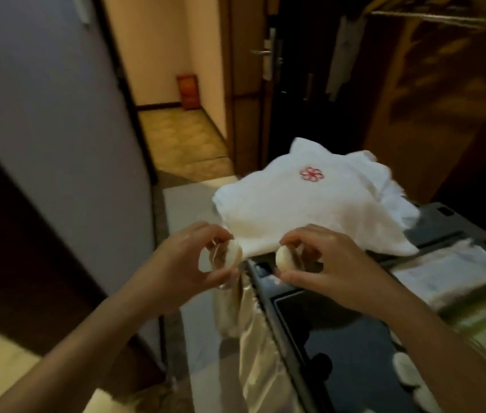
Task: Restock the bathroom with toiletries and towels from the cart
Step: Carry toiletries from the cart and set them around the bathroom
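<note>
A stack of folded white towels (304,198), the top one with a red flower emblem, lies on the far end of the dark cart (340,332). My left hand (188,257) pinches a small round cream toiletry item in clear wrapping (220,259) just left of the cart's edge. My right hand (337,263) grips a second round cream item (285,258) above the cart's near-left corner. Both items sit in front of the towels' near edge. The frame is blurred, so I cannot tell what the items are exactly.
A pale satin bag (253,329) hangs on the cart's left side. Packets and white round items (405,371) lie in the cart's right compartments. A grey wall (42,114) stands left, a tiled corridor (176,138) runs ahead, and a dark door with a handle (265,53) and wardrobe rail are behind.
</note>
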### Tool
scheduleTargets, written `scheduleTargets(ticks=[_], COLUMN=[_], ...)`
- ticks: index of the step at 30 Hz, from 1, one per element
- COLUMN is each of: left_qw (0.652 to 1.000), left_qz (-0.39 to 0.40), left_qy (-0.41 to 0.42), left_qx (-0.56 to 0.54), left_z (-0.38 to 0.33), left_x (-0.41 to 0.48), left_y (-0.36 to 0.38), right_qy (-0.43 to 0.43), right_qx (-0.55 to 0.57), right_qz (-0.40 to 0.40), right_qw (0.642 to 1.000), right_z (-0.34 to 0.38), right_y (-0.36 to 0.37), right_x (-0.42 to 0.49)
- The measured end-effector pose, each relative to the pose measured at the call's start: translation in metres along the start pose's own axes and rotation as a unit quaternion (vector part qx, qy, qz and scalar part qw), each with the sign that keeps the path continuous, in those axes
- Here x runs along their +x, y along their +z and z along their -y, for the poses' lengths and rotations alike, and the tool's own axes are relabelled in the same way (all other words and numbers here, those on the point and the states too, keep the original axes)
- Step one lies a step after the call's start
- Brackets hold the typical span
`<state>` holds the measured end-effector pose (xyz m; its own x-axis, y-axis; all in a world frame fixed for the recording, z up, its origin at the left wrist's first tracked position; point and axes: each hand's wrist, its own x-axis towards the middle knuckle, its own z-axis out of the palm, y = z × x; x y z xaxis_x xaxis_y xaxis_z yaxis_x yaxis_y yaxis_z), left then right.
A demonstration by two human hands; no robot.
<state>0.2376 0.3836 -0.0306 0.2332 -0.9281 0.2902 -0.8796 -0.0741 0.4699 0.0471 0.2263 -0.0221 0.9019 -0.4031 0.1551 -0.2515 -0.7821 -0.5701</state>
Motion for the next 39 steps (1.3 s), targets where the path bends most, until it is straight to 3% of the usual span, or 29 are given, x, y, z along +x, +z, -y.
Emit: scheduleTargets(ticks=[6, 13, 22, 29, 39], left_qw=[0.989, 0.951, 0.897, 0.838, 0.763], left_qz=[-0.061, -0.119, -0.164, -0.235, -0.296], left_qy=[-0.13, -0.27, -0.391, -0.472, -0.55], left_qx=[0.042, 0.094, 0.123, 0.136, 0.167], left_z=[0.013, 0.041, 0.113, 0.177, 0.207], left_x=[-0.094, -0.199, -0.33, -0.448, -0.57], left_y=[-0.056, -0.107, -0.178, -0.241, -0.307], right_qy=[-0.157, -0.296, -0.405, -0.459, -0.543], right_qx=[-0.017, -0.023, -0.003, 0.05, 0.085], right_qz=[0.072, 0.141, 0.233, 0.24, 0.281], right_qw=[0.985, 0.944, 0.884, 0.854, 0.786], right_z=[0.085, 0.177, 0.319, 0.441, 0.579], right_y=[0.042, 0.115, 0.23, 0.323, 0.431], right_x=[0.05, 0.082, 0.128, 0.161, 0.191])
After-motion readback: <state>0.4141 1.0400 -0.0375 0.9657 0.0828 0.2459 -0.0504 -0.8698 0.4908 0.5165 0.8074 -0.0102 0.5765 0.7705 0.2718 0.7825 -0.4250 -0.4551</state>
